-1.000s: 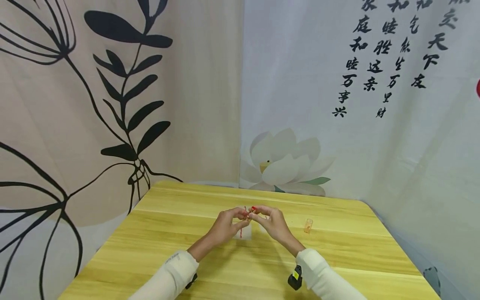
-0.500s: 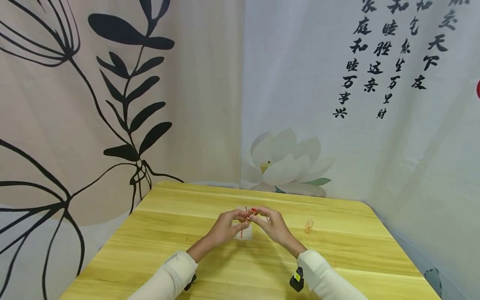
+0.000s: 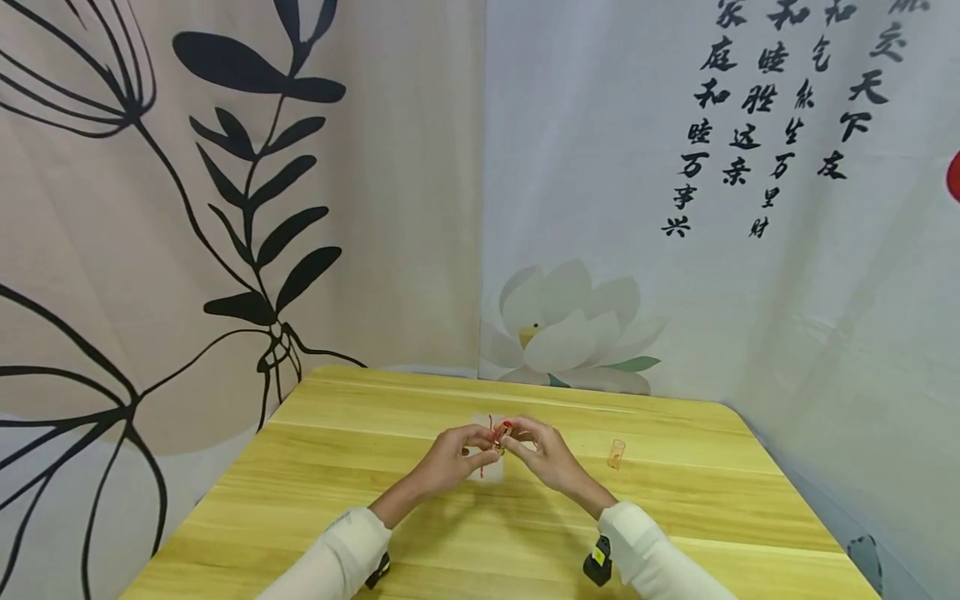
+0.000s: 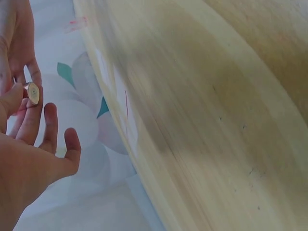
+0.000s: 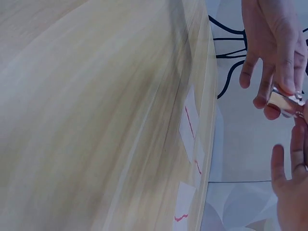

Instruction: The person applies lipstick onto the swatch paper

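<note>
A small lipstick (image 3: 506, 430) with a shiny gold tube is held between both hands, above the table. Its red end points up and toward the right hand in the head view. My left hand (image 3: 445, 458) pinches the tube's lower part with thumb and fingers; the round base (image 4: 33, 93) shows in the left wrist view. My right hand (image 3: 555, 457) grips the upper part between thumb and fingertips. The right wrist view catches the gold tube (image 5: 284, 102) where the two hands meet. Fingers partly hide it in every view.
Below the hands lies white paper (image 3: 489, 473) with red strokes; the right wrist view shows several pieces (image 5: 189, 122). A transparent orange cap (image 3: 616, 454) lies on the wooden table (image 3: 690, 483) to the right. A printed curtain (image 3: 412, 208) hangs behind the table's far edge.
Between the fingers the lipstick has tilted a little, its red end turning toward the head camera. Both hands stay together in nearly the same place; the cap has not moved.
</note>
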A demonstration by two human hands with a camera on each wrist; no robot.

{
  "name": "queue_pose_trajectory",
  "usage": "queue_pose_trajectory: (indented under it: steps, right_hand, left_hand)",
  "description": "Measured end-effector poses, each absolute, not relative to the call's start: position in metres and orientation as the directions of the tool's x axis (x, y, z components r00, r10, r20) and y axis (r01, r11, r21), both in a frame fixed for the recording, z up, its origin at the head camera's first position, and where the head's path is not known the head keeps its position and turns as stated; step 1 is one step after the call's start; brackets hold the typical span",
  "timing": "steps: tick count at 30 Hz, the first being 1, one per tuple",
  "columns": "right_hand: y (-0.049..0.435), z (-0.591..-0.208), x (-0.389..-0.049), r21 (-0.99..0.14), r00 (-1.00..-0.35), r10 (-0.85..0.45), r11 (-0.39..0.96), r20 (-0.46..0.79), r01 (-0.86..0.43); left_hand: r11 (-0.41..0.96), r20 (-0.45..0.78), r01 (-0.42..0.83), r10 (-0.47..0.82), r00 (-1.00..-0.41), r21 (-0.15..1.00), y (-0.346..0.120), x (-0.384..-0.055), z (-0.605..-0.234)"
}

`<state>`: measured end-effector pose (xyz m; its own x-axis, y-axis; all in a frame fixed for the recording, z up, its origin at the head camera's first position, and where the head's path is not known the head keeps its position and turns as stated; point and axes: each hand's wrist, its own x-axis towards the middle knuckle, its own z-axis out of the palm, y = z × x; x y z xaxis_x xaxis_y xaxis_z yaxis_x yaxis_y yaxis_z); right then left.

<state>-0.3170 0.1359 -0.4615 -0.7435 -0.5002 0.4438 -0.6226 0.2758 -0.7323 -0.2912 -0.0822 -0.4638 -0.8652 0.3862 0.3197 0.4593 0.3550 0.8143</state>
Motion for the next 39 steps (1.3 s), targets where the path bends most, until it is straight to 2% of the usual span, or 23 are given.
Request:
queue_pose_trajectory:
  steps: [10, 19, 22, 27, 31, 35, 39]
  right_hand:
    - [0.137, -0.466, -0.320, -0.690, -0.687, -0.567, 0.264, 0.454, -0.674]
    - [0.150, -0.454, -0.319, -0.771, -0.748, -0.581, 0.299, 0.321, -0.563]
    - [0.166, -0.450, -0.324, -0.754, -0.787, -0.530, 0.362, 0.317, -0.548]
    - [0.211, -0.446, -0.338, -0.693, -0.874, -0.311, 0.532, 0.374, -0.486]
    - [0.253, -0.447, -0.347, -0.622, -0.874, -0.200, 0.633, 0.443, -0.461]
    - [0.283, -0.452, -0.348, -0.543, -0.861, -0.211, 0.700, 0.463, -0.464]
    - [0.299, -0.460, -0.349, -0.481, -0.876, -0.270, 0.751, 0.401, -0.452]
  left_hand:
    - [0.326, 0.300, 0.439, 0.397, -0.867, 0.837, -0.089, -0.287, -0.469]
    - [0.343, 0.314, 0.433, 0.350, -0.882, 0.834, -0.092, -0.285, -0.468]
    - [0.339, 0.319, 0.424, 0.324, -0.891, 0.840, -0.092, -0.288, -0.468]
    - [0.336, 0.322, 0.420, 0.310, -0.894, 0.843, -0.091, -0.292, -0.468]
    - [0.343, 0.315, 0.413, 0.306, -0.898, 0.844, -0.092, -0.293, -0.467]
    - [0.343, 0.303, 0.397, 0.297, -0.906, 0.851, -0.095, -0.293, -0.467]
    - [0.349, 0.301, 0.394, 0.291, -0.908, 0.850, -0.098, -0.293, -0.469]
